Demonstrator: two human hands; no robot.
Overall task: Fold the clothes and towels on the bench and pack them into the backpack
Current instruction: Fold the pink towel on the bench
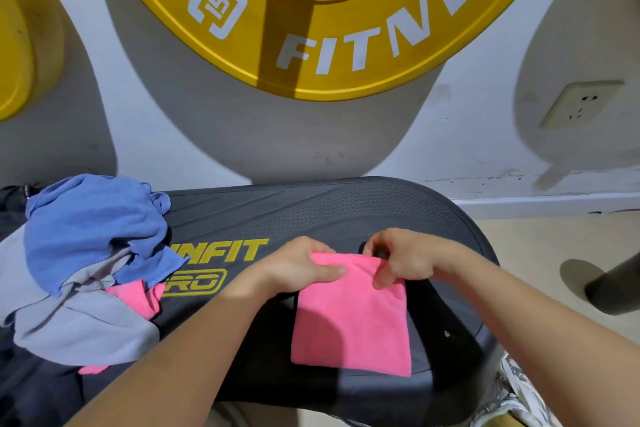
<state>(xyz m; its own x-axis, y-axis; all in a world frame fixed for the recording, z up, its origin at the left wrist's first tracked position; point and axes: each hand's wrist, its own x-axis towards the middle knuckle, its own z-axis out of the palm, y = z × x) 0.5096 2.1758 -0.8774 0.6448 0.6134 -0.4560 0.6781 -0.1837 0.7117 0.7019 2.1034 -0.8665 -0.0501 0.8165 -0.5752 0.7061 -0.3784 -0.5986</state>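
The left hand and right hand are pinching the far corners of the folded pink microfibre towel, its length running toward the near edge of the black padded bench.

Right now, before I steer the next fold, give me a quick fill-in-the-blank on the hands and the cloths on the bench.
1. The left hand and right hand both keep a pinch grip on the far edge of a folded ____ towel.
2. The blue cloth lies crumpled on the ____ side of the bench.
3. The lettering printed on the bench is ____.

Missing words: pink; left; yellow.
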